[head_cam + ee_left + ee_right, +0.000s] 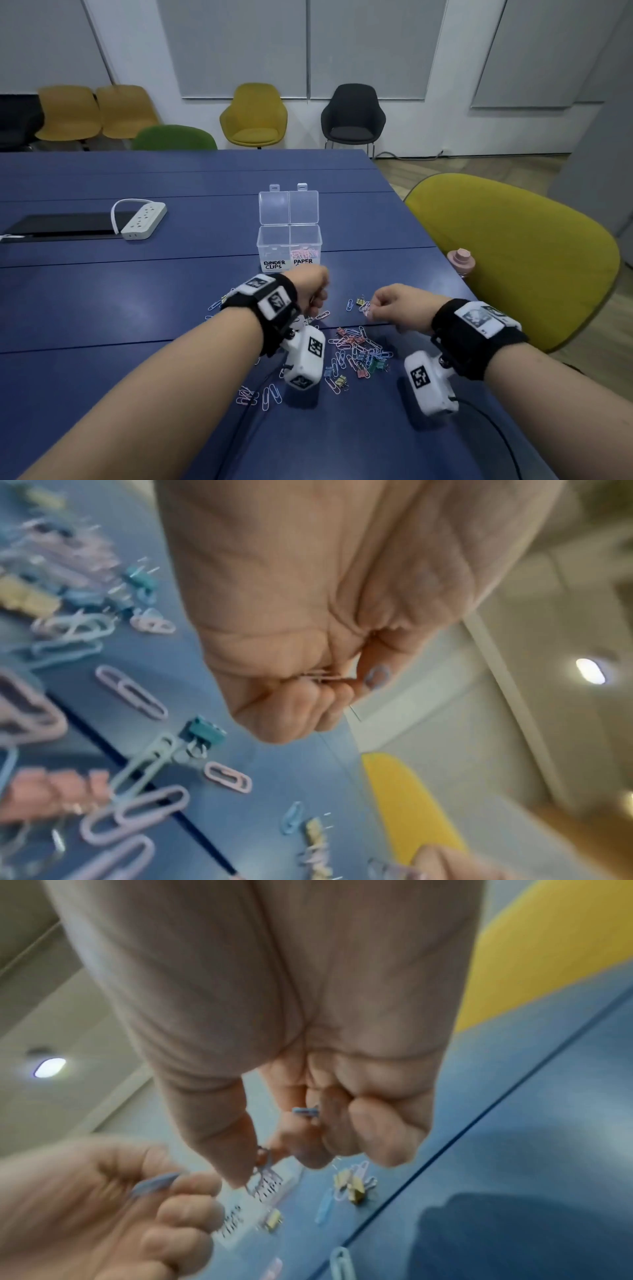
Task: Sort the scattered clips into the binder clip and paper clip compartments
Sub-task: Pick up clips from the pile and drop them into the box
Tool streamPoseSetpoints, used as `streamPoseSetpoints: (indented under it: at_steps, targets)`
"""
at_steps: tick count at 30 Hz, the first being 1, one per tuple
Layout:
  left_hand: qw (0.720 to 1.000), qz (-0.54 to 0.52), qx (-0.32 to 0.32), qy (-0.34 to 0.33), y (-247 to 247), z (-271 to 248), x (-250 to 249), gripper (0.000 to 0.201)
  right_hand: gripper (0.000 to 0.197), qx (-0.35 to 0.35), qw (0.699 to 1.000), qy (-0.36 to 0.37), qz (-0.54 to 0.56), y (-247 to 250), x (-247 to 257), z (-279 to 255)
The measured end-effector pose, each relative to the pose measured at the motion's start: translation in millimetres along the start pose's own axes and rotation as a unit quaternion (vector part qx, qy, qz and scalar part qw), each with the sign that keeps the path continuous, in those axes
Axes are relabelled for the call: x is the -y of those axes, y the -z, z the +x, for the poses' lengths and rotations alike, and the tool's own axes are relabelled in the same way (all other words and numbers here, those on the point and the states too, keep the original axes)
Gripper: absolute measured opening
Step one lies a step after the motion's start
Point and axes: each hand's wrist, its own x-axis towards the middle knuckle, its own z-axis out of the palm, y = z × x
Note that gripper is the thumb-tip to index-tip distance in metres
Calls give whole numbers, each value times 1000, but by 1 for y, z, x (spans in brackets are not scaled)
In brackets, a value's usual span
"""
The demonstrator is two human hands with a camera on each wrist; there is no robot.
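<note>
Clear box (289,240), lids open, stands on the blue table (102,291); its right compartment, labelled PAPER, holds pink paper clips (305,254). Its BINDER CLIPS compartment contents cannot be made out. Left hand (313,289) hovers just in front of the box, fingers curled tight round thin clips (322,676). Right hand (394,305), nearer than the box and to its right, pinches a clip (265,1164) between thumb and forefinger. Scattered clips (356,349) lie nearer than the box, beneath both wrists.
</note>
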Motion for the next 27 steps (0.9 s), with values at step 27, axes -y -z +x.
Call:
streamPoseSetpoints:
  at_steps: [27]
  targets:
    - [830, 546, -49, -106, -47, -12, 26, 16, 13, -79, 995, -53, 2, -23, -14, -17]
